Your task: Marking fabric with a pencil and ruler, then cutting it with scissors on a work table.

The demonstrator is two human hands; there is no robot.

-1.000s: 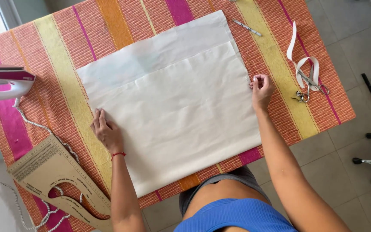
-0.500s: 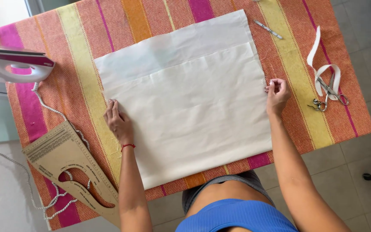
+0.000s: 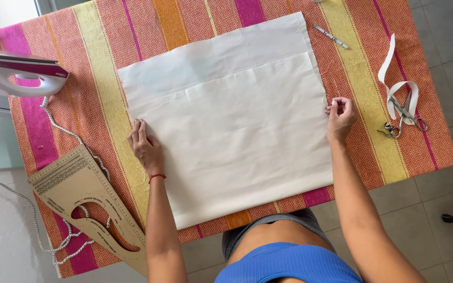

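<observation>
A large piece of white fabric (image 3: 232, 120) lies folded over on a table covered with a striped pink, orange and yellow cloth (image 3: 95, 47). My left hand (image 3: 145, 147) rests flat on the fabric's left edge, fingers together, a red cord at the wrist. At the fabric's right edge, my right hand (image 3: 340, 112) pinches the edge with its fingertips.
A white and magenta iron (image 3: 19, 73) stands at the far left, its braided cord trailing down. A tan pattern ruler (image 3: 87, 202) lies at the lower left. Scissors (image 3: 402, 118) and a white strip of tape (image 3: 397, 84) sit at the right; a pen (image 3: 331, 36) lies above.
The view has shifted, so the table appears moved right and closer. Both hands stay on the fabric's left and right edges, almost unmoved on the cloth.
</observation>
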